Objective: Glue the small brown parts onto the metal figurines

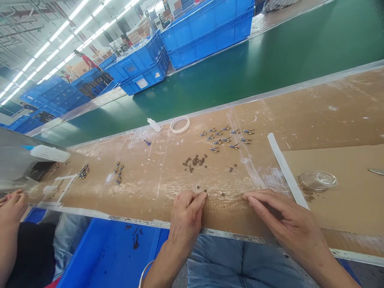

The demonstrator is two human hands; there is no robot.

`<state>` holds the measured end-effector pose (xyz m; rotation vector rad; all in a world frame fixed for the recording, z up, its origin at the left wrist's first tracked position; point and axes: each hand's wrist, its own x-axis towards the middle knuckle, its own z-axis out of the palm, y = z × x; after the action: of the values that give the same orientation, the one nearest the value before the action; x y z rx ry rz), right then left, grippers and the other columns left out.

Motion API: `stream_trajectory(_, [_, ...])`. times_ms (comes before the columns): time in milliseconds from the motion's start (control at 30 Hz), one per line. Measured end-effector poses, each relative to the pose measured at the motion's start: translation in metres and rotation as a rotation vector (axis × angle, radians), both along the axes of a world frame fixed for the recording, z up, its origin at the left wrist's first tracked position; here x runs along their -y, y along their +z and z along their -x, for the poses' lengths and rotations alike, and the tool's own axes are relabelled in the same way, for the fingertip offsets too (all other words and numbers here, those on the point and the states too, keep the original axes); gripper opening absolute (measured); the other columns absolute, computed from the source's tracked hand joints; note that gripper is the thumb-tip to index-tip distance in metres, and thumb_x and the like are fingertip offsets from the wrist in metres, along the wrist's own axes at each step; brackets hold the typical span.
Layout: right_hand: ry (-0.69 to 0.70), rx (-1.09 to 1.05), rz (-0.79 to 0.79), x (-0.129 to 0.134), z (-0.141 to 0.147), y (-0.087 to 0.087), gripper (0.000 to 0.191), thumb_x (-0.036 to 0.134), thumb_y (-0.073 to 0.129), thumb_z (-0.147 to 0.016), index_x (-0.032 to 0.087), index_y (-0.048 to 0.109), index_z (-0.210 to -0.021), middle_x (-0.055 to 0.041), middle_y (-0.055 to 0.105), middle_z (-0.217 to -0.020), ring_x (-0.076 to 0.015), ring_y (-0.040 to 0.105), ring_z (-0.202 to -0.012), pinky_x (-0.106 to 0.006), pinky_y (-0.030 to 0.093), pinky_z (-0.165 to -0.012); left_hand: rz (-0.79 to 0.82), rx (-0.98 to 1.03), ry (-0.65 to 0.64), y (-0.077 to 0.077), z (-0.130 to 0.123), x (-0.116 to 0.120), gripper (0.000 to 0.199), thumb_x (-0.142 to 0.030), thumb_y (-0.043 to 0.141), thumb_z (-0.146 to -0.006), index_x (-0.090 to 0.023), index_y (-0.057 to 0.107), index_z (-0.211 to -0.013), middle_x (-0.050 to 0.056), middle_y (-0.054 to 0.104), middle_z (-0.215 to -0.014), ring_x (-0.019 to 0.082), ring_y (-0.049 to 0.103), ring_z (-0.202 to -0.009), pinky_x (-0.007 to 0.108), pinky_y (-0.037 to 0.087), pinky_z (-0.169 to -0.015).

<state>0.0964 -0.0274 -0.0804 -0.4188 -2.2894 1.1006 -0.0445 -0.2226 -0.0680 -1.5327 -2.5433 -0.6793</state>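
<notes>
My left hand (187, 214) rests at the table's front edge, thumb and forefinger pressed together beside a small dark disc (205, 191); whether anything is pinched is hidden. To the right, my right hand (282, 214) has its thumb and forefinger tips together over the cardboard surface, and anything between them is too small to make out. Between the hands lies another disc (223, 195). Beyond them is a loose pile of dark discs (196, 161). Small blue and gold parts (235, 147) lie in rows farther back.
A tape roll (180, 125) and a white bottle (154, 125) stand near the green belt (192, 88). A clear round container (318, 181) is at right. Part clusters (118, 173) lie at left, near another person's hand (13, 206). A blue bin (114, 252) sits below.
</notes>
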Motion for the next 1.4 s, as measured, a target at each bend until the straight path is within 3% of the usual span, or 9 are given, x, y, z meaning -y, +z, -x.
stream_trajectory(667, [0.000, -0.007, 0.016, 0.001, -0.002, -0.001, 0.014, 0.024, 0.052, -0.095, 0.024, 0.066, -0.095, 0.0048, 0.069, -0.094, -0.0074, 0.066, -0.086, -0.015, 0.051, -0.078, -0.004, -0.022, 0.015, 0.000, 0.002, 0.002, 0.034, -0.006, 0.054, -0.090, -0.020, 0.061, -0.119, 0.004, 0.059, -0.087, 0.013, 0.051, -0.078, 0.028, 0.042, -0.070])
stream_trajectory(1033, [0.000, 0.011, 0.035, 0.000, -0.003, -0.001, 0.016, 0.025, 0.052, -0.094, 0.022, 0.068, -0.093, 0.0007, 0.070, -0.092, -0.0118, 0.068, -0.084, -0.019, 0.053, -0.073, -0.001, -0.005, 0.003, 0.001, 0.001, 0.000, 0.034, -0.006, 0.053, -0.090, -0.019, 0.060, -0.119, 0.004, 0.058, -0.085, 0.013, 0.050, -0.078, 0.029, 0.041, -0.070])
stream_trajectory(1400, [-0.003, -0.002, 0.061, 0.001, -0.001, 0.000, 0.013, 0.024, 0.053, -0.095, 0.025, 0.066, -0.094, 0.0053, 0.068, -0.092, -0.0058, 0.065, -0.085, -0.013, 0.049, -0.077, 0.003, 0.017, -0.022, 0.006, -0.008, -0.004, 0.034, -0.005, 0.054, -0.089, -0.021, 0.058, -0.119, 0.004, 0.057, -0.085, 0.013, 0.048, -0.079, 0.028, 0.040, -0.070])
